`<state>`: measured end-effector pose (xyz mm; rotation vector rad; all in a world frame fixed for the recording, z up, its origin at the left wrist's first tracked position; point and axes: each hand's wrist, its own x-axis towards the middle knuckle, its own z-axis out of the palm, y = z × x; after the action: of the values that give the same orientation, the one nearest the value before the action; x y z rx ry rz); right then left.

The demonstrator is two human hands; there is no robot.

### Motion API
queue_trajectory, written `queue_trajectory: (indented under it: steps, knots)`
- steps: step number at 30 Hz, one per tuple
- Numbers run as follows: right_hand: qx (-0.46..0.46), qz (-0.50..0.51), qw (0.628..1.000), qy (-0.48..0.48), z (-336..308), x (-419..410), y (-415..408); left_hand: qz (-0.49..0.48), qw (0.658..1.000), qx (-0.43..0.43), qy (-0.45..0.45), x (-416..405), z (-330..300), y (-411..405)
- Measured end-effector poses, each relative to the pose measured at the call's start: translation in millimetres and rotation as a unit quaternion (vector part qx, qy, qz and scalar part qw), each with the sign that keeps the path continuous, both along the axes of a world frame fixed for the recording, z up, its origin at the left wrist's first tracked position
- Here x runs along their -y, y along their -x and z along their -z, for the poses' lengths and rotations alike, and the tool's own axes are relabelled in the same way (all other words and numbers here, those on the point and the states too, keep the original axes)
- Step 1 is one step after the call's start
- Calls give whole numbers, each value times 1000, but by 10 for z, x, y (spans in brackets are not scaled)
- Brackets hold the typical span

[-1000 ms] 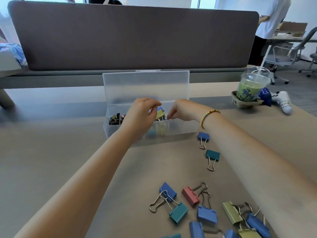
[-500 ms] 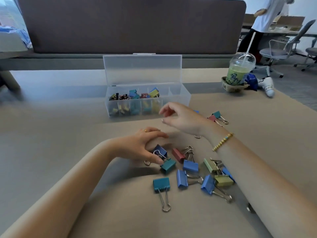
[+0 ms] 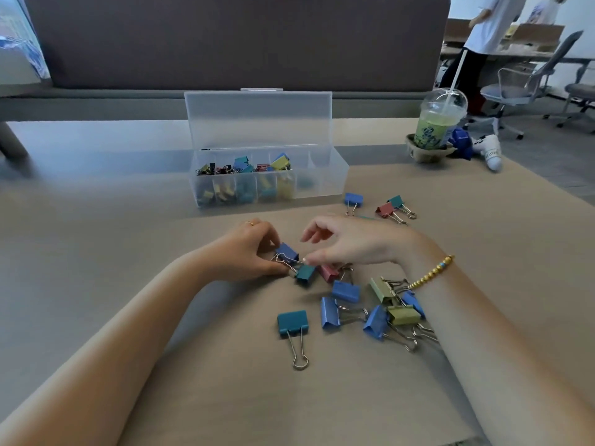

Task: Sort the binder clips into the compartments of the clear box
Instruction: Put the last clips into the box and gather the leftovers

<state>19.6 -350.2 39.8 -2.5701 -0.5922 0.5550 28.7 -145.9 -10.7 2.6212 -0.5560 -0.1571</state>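
Note:
The clear box [image 3: 325, 185] stands mid-table with its lid upright; its left compartments hold small mixed-colour binder clips. Loose clips lie on brown paper nearer to me. My left hand [image 3: 248, 252] pinches a blue clip [image 3: 287, 251] between thumb and fingers. The wire handles of that clip reach to a teal clip [image 3: 306, 273] beside it. My right hand [image 3: 351, 246] hovers over these two, its thumb tip touching them and its other fingers raised and loosely curled. A red clip [image 3: 328, 272] lies under that hand. Several blue, green and teal clips [image 3: 346, 291] lie to the right.
Three more clips [image 3: 386, 209] lie right of the box. A lidded green drink [image 3: 439, 123] with a straw stands in a cardboard holder at the back right, beside a white object [image 3: 492, 152]. A dark partition [image 3: 225, 40] runs behind the table. A person [image 3: 489, 24] stands by chairs beyond.
Both hands came back from the box to the loose pile. My left hand has taken hold of the blue clip, and my right hand has dropped down to it.

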Motion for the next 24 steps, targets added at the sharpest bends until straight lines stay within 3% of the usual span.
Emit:
queue_trajectory:
  steps: [5,10,13,15,20,24]
  knots:
    - [74,-16,987,143,175,-204,82,-4,1000,-4,-20,-64,10,-17]
    - [135,-17,978,157,257,-300,58,-29,999,33,-31,-45,12,3]
    - [171,1,974,146,284,-307,55,-58,989,98,-90,40,-15,35]
    - [164,35,982,86,236,-269,64,-66,985,124,-100,79,-34,51]
    - [107,134,983,-72,113,23,4,-97,991,89,19,67,-65,67]
    - [-15,194,940,-279,170,89,-88,-116,977,30,177,145,-76,77]
